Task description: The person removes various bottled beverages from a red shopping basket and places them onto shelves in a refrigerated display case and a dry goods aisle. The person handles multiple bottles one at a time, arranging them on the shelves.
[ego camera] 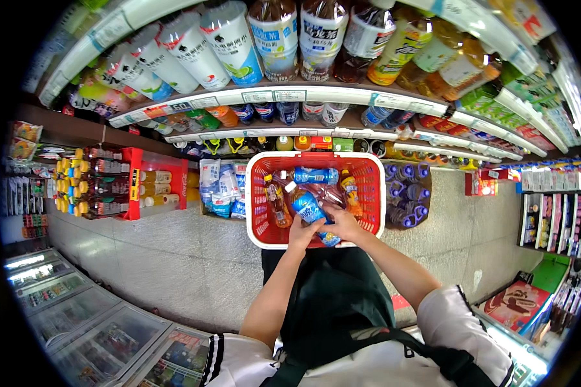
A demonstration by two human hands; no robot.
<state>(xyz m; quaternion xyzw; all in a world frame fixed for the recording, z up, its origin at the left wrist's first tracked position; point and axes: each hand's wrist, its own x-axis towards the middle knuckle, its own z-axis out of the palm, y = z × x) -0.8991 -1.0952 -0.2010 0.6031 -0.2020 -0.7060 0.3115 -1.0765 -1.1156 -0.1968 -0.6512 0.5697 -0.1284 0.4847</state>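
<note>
A red shopping basket [314, 156] with a white rim is in front of my legs, with several drink bottles inside. My left hand [304, 232] and my right hand [343, 222] close around the lower part of a blue-labelled bottle [305, 205], its white cap pointing up and left. Along the basket's left side leans an amber drink bottle [277, 202]. A second blue-labelled bottle [317, 175] lies across the far end, and a yellow-labelled bottle [350, 194] rests at the right. Beneath my hands shows another blue-and-yellow item [329, 239], partly hidden.
Drink shelves [281, 94] rise beyond the basket. Wrapped packs [220, 186] flank it on the left; purple-handled bottles [407, 193] flank it on the right. Red crates [134, 184] of bottles stand farther left. Glass-topped freezers [106, 338] line the lower left, over tiled floor [189, 271].
</note>
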